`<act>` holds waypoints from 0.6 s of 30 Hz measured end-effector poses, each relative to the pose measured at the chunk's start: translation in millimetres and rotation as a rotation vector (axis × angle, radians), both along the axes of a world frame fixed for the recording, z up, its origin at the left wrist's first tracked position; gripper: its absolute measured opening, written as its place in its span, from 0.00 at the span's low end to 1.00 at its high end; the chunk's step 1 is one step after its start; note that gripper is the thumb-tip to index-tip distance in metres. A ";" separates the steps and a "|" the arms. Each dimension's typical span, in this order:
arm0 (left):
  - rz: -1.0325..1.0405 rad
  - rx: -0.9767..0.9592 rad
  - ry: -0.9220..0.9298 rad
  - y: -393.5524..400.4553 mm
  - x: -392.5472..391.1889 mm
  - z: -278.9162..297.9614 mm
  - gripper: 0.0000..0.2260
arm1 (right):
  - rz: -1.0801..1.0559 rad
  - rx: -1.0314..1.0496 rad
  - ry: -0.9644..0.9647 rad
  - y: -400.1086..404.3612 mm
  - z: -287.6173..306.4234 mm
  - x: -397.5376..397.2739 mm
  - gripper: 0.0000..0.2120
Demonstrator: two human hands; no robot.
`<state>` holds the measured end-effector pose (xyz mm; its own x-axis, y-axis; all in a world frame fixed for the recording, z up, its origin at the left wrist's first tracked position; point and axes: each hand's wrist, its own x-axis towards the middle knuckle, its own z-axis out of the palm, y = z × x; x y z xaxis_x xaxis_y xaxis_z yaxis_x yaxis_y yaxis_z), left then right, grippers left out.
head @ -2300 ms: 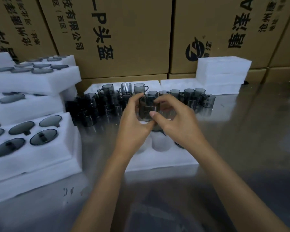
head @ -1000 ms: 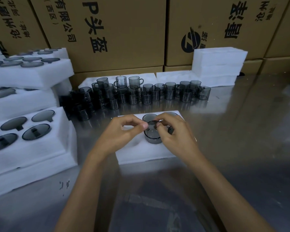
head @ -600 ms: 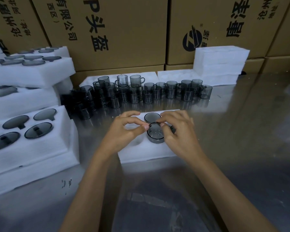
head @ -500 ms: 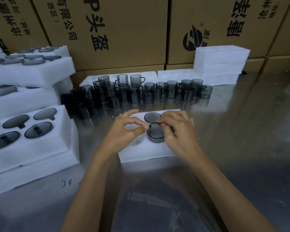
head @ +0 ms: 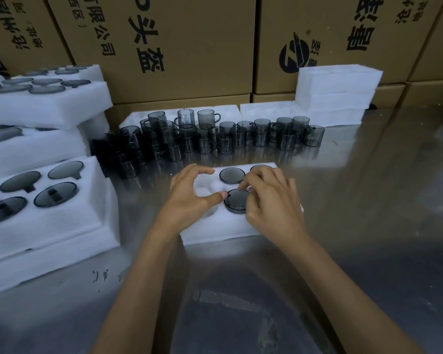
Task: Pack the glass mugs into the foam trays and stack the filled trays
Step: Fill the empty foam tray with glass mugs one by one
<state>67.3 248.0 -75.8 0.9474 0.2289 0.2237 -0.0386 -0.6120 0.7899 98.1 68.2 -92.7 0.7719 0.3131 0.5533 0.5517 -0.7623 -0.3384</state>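
Centre of frame: I have a smoked glass mug (head: 236,203) going base-up into a pocket of the foam tray (head: 216,229). It sits only partly sunk; its rim side is hidden in the foam, its flat bottom stands proud. My left hand (head: 193,198) is loosely curled, thumb tip pressed to the mug's left edge, other fingers arched over an unfilled pocket. My right hand (head: 271,200) is curled over the mug's right side, fingertips pinching its edge.

One seated mug (head: 232,175) lies flush just above; a second is half hidden behind my right hand.

Risks, as I judge them:
- Uneven push from the two sides could cock the mug and jam it.
- I cannot see the handle; if it misses its slot, forcing may tear foam or chip glass.
- The tray is light on slick metal table (head: 368,226); pressing off-centre could slide it toward the loose mugs (head: 228,139) above.
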 end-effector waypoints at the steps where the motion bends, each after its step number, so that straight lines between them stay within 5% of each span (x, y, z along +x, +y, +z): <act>1: 0.007 0.005 0.005 0.5 0.9 -0.5 0.21 | -0.002 -0.003 0.000 0.2 -0.1 0.4 0.12; 8: -0.005 0.006 0.013 9.1 3.9 -5.8 0.19 | -0.002 0.081 0.101 0.4 1.4 6.2 0.12; 12: 0.150 -0.148 -0.163 23.7 11.4 -4.7 0.11 | 0.017 0.228 0.211 0.5 14.7 20.1 0.13; 18: 0.496 0.036 -0.164 64.8 61.5 15.2 0.24 | 0.074 0.396 0.336 24.9 26.9 51.8 0.11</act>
<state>128.8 312.7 -60.7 0.6788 0.6307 0.3761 0.1415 -0.6149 0.7758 149.9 93.1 -65.9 0.9110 0.1907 0.3656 0.4105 -0.5034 -0.7603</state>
